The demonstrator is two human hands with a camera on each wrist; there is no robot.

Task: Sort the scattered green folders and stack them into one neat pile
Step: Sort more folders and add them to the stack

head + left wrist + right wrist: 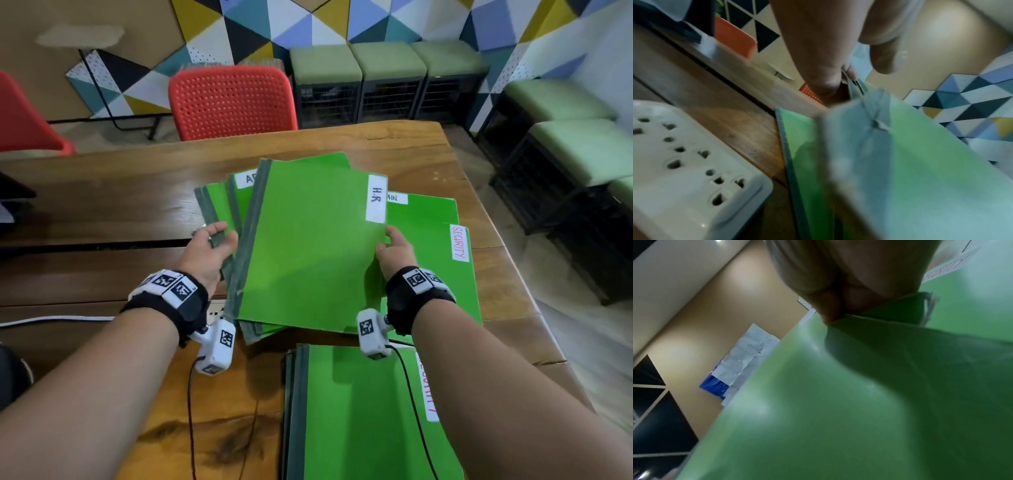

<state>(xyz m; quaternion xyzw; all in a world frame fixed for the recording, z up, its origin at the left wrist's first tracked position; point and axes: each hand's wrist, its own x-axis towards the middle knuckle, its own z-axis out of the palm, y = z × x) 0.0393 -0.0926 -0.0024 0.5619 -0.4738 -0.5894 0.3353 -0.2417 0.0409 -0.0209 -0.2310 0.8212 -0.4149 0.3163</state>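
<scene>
A green folder labelled H.R (308, 246) is tilted up above a loose fan of green folders (219, 202) on the wooden table (102, 205). My right hand (394, 251) pinches the H.R folder's right edge (838, 386). My left hand (212, 250) grips the grey spines of the fanned folders (857, 87) at their left side. A folder marked SECURITY (460, 267) lies flat under the right of the fan. Nearer me sits a squared stack of green folders (356, 411), its top one also marked SECURITY.
A white power strip (684, 170) with a white cable (51, 320) lies on the table left of the folders. A red chair (233, 102) stands at the far edge, another at far left. Green-cushioned stools (387, 68) line the patterned wall. The table's right edge (513, 274) runs close to the folders.
</scene>
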